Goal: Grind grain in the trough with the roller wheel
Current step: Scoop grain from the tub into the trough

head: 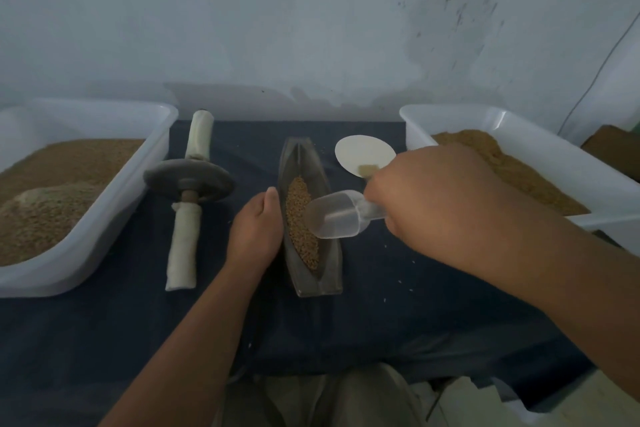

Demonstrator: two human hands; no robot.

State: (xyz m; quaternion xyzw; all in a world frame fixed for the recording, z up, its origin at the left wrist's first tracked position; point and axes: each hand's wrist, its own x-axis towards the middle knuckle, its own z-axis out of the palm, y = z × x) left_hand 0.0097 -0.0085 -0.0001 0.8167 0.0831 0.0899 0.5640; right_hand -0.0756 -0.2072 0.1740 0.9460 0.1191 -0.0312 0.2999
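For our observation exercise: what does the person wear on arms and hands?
Nothing shows: no sleeves come into view, and the left hand and right hand have no gloves, rings, watch or bracelet that can be seen.

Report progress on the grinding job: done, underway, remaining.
Done: grain already lies in the trough. Underway: the right hand holds a clear scoop tipped over the trough, seemingly emptied, while the left hand rests flat against the trough's side. Left: all the grinding; the roller wheel lies untouched on the cloth, left of the trough.
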